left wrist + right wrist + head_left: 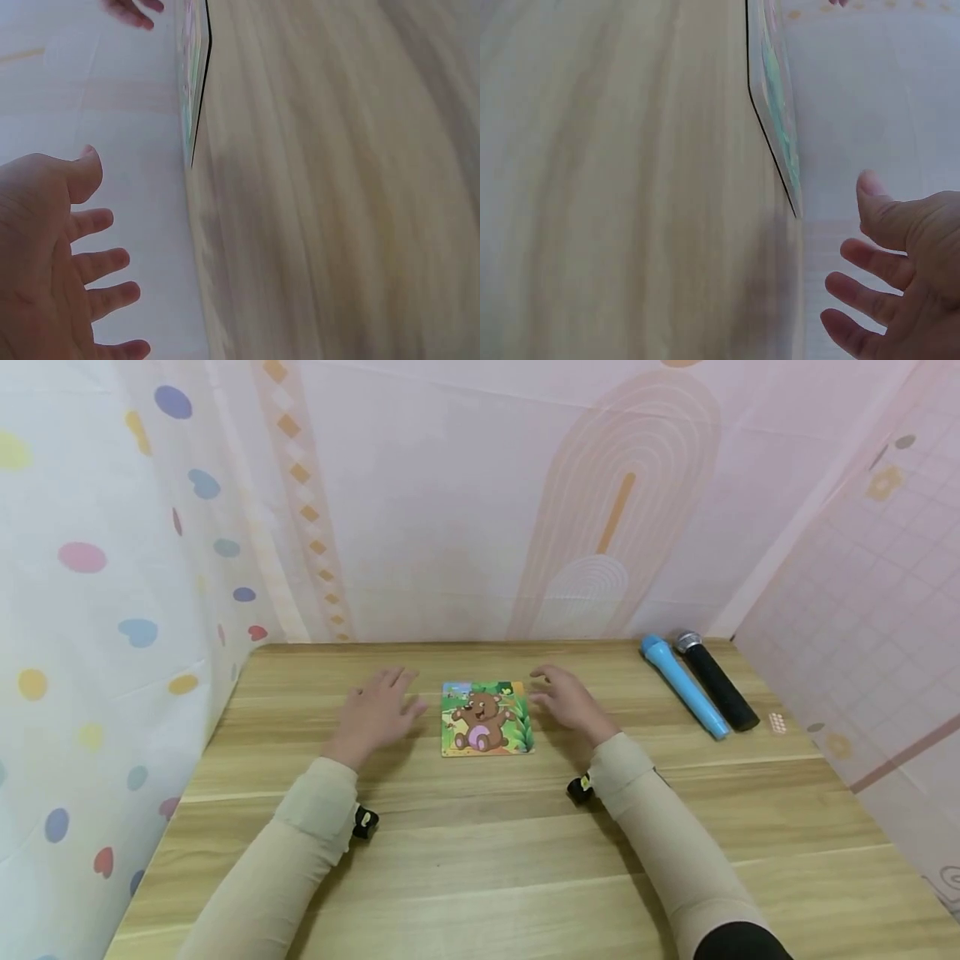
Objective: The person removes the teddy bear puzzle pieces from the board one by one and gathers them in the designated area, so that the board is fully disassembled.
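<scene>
Here, the left hand (375,714) and right hand (570,703) hover apart, empty, fingers loose; between them the board (484,720) lies flat on the surface (465,860), probably light, stiff, smooth, best gripped by opposite edges.

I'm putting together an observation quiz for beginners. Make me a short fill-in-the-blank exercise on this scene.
1. The picture board lies between the left hand and the ____ hand.
2. The large animal on it is a brown ____.
3. Beside the blue microphone, the other microphone has a ____ handle.

Missing words: right; bear; black.
</scene>
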The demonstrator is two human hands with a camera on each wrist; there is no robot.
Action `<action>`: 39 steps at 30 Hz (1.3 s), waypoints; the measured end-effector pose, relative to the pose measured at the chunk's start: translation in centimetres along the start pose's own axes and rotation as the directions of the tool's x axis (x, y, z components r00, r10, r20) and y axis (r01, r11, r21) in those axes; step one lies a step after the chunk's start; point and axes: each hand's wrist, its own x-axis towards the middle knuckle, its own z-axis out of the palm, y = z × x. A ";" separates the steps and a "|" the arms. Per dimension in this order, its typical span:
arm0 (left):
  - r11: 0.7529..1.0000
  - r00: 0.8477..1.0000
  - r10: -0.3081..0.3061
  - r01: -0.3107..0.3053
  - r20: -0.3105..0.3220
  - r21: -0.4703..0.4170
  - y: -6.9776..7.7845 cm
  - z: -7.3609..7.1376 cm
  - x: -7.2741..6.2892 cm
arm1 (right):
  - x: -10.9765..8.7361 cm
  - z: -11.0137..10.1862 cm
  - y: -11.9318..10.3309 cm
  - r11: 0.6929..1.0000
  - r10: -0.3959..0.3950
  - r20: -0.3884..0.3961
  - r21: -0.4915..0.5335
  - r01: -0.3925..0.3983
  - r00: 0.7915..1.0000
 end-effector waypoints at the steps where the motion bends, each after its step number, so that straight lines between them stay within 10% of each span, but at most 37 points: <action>1: 1.000 1.000 0.008 -0.008 0.006 -0.007 0.2 0.0 0.0 | 0.1 0.2 -0.1 1.000 0.002 0.009 0.011 -0.002 1.000; 39: 0.998 0.944 0.057 -0.049 0.325 -0.034 4.6 2.9 1.7 | 1.6 1.7 -1.1 0.986 0.075 0.130 -0.158 -0.054 0.989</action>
